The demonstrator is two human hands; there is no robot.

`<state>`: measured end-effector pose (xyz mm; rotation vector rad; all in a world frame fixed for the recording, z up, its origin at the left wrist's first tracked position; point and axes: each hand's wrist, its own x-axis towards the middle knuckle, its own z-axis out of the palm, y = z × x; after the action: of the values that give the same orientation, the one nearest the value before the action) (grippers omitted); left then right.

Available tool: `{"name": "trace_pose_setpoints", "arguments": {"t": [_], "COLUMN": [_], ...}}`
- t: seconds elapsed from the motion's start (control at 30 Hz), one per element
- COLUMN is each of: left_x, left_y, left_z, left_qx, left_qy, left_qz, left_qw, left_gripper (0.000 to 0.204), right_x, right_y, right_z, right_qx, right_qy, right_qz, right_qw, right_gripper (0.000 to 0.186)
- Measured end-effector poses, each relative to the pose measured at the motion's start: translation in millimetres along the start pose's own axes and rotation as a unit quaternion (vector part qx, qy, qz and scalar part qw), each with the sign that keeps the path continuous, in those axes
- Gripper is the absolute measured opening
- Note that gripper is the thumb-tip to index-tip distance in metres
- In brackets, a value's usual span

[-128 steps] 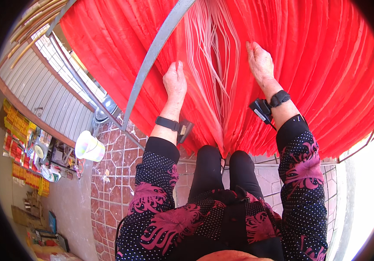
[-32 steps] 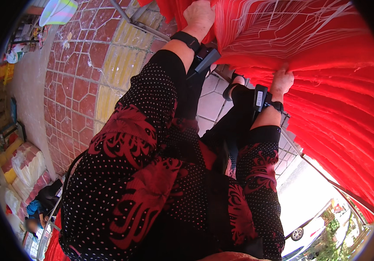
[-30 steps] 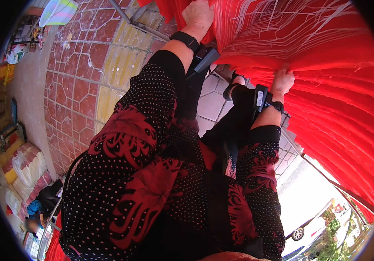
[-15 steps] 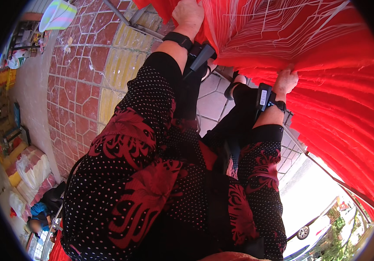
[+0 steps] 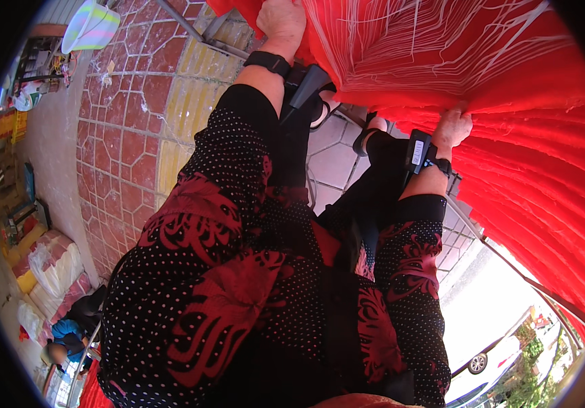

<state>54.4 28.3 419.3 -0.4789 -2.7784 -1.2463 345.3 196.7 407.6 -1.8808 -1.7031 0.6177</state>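
Observation:
A wide sheet of stretched red threads (image 5: 524, 129) fills the upper right, with a fan of white threads (image 5: 401, 47) lying across it. My left hand (image 5: 280, 19) is at the top, closed on the edge of the red threads beside the white ones. My right hand (image 5: 452, 128) presses its fingers into the lower edge of the red threads, gripping a bunch. Both wrists wear black straps with small black devices (image 5: 418, 151). My black and red dotted sleeves and dark legs fill the middle.
Red and yellow paving tiles (image 5: 136, 95) lie at the left. A pale bucket (image 5: 92, 27) stands at the top left near a metal frame bar (image 5: 190, 27). Sacks (image 5: 51, 268) and a seated person (image 5: 68, 333) are at the lower left. A car (image 5: 493, 353) is at the lower right.
The view has swung from looking across the threads to looking down at my body. In the last second both hands stay on the red threads, the left sliding slightly up.

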Motion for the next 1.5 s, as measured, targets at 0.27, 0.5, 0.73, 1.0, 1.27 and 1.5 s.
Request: {"name": "trace_pose_setpoints", "arguments": {"t": [0.27, 0.5, 0.73, 1.0, 1.27, 1.5], "left_x": [3.1, -1.6, -5.9, -6.4, -32.8, -61.1], "left_y": [-4.9, -1.6, -1.1, -3.4, 19.1, 35.4], "left_z": [-5.5, -4.4, 3.1, 9.7, 4.6, 10.4], "left_qx": [-0.004, 0.004, 0.037, 0.134, 0.158, 0.165], "left_qy": [0.004, -0.013, -0.040, -0.095, -0.220, -0.278], "left_qz": [-0.002, 0.015, 0.031, 0.073, 0.110, 0.144], "left_qw": [1.000, 1.000, 0.998, 0.984, 0.956, 0.935], "left_gripper": [0.034, 0.036, 0.038, 0.041, 0.052, 0.051], "right_x": [7.9, 5.6, -4.3, -5.3, -7.0, -30.7], "right_y": [11.6, 9.2, 0.2, -5.0, -1.9, -12.0], "right_z": [5.8, 5.2, 3.1, 7.5, 21.0, 27.5], "right_qx": [-0.005, 0.006, 0.036, 0.008, -0.032, -0.053], "right_qy": [0.044, 0.020, -0.024, -0.032, -0.055, -0.113], "right_qz": [-0.016, -0.025, -0.013, -0.013, -0.039, -0.050], "right_qw": [0.999, 0.999, 0.999, 0.999, 0.997, 0.991], "right_gripper": [0.052, 0.054, 0.058, 0.057, 0.058, 0.051]}}
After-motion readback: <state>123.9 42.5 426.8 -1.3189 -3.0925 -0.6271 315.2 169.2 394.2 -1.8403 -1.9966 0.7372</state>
